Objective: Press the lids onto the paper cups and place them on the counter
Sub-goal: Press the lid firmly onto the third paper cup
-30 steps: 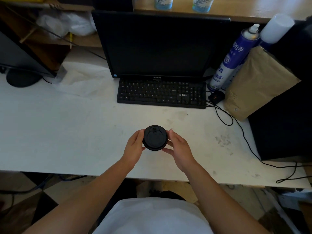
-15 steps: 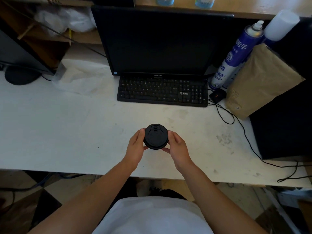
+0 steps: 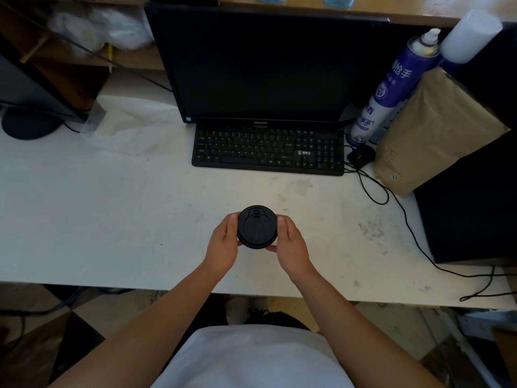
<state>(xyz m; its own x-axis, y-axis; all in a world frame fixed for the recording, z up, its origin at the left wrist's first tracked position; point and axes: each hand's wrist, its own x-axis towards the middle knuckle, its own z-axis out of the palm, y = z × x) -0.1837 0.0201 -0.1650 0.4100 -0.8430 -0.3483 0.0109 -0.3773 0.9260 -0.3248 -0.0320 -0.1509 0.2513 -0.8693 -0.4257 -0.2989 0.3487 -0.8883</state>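
Barely changed: I saw left hand [image 3: 223, 245] and right hand [image 3: 289, 243] keep grip clenched on lidded cup [image 3: 257, 226], unmoved above tabletop [image 3: 112, 219]; lid probably seated, placement pending.

The left hand [image 3: 223, 245] and right hand [image 3: 289, 243] clasp opposite sides of a cup capped by a black lid [image 3: 256, 226], above the white desk [image 3: 112, 219]. Beyond the hands lie a black keyboard [image 3: 267, 148] and a dark monitor [image 3: 263, 65].
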